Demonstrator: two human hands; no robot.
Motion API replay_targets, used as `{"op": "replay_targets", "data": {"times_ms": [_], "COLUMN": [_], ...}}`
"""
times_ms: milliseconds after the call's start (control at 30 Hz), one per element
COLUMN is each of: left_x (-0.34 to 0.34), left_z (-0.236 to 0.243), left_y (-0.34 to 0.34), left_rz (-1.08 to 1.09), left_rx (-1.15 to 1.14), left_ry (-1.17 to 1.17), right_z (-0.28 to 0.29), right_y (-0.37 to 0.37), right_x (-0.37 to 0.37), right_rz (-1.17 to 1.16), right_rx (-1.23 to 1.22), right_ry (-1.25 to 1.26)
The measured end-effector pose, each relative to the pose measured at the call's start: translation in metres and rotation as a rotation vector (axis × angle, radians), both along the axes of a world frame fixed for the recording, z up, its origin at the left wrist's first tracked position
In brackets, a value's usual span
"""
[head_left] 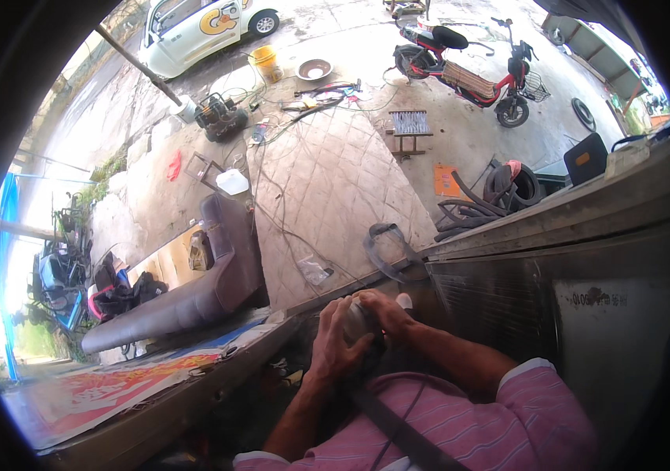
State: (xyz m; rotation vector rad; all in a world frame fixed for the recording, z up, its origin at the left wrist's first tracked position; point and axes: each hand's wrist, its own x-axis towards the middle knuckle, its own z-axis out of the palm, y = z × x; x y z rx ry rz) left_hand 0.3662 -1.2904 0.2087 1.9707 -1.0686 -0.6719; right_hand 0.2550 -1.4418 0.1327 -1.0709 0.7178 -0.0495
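Note:
Both my hands are together in front of my body, just inside a low ledge point(315, 302). My left hand point(333, 339) curls round one side of a greyish rounded object point(358, 323), its thumb toward the middle. My right hand point(386, 315) wraps the other side with bent fingers. Most of the object lies hidden under my fingers, so its kind cannot be made out. A small pale rounded thing point(404, 301) shows just beyond my right hand. Below my hands it is dark.
A brown couch point(225, 271) stands at the left, a dark cabinet point(500, 302) at the right. On the paved ground lie a black rubber strip point(386, 255), a clear plastic bag point(315, 271) and tyres point(512, 184). Farther off are a compressor point(221, 118), red scooter point(468, 74) and white van point(197, 35).

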Motion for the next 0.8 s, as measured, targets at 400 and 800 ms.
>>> {"op": "replay_targets", "data": {"times_ms": [400,800], "left_x": [0.052,0.119], "left_z": [0.002,0.004], "left_y": [-0.076,-0.181], "left_rz": [0.463,0.435], "left_rx": [0.181,0.302], "left_ry": [0.550,0.407], "right_z": [0.024,0.004], "right_y": [-0.103,-0.196], "right_x": [0.073,0.136], "right_rz": [0.367,0.295], "right_rx": [-0.006,0.065], "right_ry": [-0.030,-0.025]}}
